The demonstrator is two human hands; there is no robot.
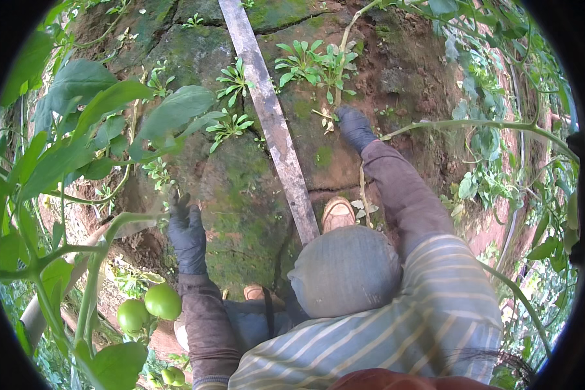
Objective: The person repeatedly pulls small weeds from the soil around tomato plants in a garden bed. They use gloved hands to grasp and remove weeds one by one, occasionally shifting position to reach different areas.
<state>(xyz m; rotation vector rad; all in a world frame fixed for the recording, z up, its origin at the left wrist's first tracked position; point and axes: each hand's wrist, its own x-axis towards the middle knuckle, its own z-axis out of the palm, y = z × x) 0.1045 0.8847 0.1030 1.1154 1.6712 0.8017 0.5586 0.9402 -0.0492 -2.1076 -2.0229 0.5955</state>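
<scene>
My right hand [354, 128], in a dark glove, is low over the soil with its fingers closed. A small weed [327, 121] with pale stems sticks out at its fingertips. A long tan vine stem [342, 57] runs down to this hand and shows again below it. My left hand [187, 235], gloved alike, reaches forward over the ground with fingers stretched and a little apart. Just ahead of its fingertips is a small leafy weed [157, 174]. Whether the fingers touch that weed is hard to see.
Between my hands a long flat strip [266, 107] lies on cracked, mossy soil [234, 188]. Leafy weeds [300, 62] grow beside it. Green tomatoes [162, 301] and a thick stem [94, 273] stand close to my left arm. Another stem [481, 123] crosses at right. My shoe [338, 213] is below.
</scene>
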